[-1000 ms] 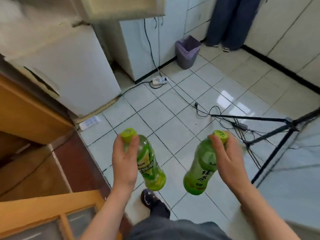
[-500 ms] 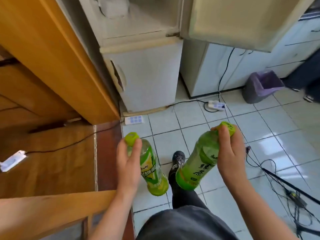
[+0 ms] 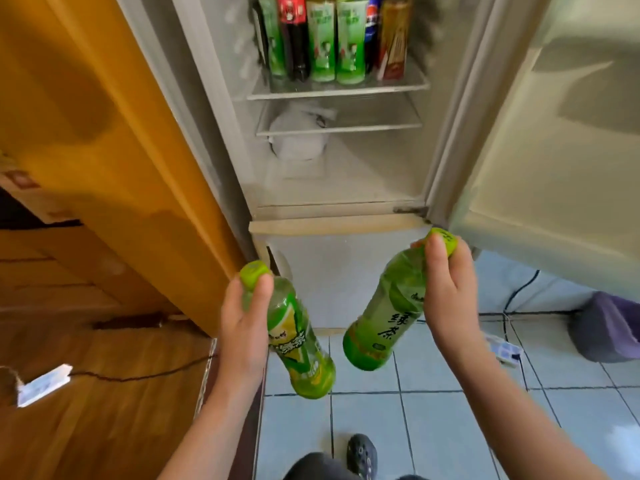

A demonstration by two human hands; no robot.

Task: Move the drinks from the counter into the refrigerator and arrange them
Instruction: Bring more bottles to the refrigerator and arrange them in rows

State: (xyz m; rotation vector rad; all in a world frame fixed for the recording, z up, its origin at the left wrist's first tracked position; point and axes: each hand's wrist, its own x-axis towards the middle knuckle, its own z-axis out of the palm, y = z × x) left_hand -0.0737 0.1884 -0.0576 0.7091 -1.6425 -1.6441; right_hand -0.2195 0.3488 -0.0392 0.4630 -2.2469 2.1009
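My left hand grips the neck of a green tea bottle with a yellow-green label, its base hanging down to the right. My right hand holds a second green tea bottle by the neck, its base tilted down to the left. Both bottles hang over the floor in front of the open refrigerator. On its upper shelf stand several drink bottles, green, dark and amber. The refrigerator door is swung open at the right.
A white bag lies under the lower glass shelf. An orange wooden cabinet stands to the left of the refrigerator. A purple bin and a power strip with cables lie on the tiled floor at the right. My shoe shows at the bottom.
The view has turned left and up from the floor to the open refrigerator's inside. Both hands keep the same bottles, now nearer the refrigerator.
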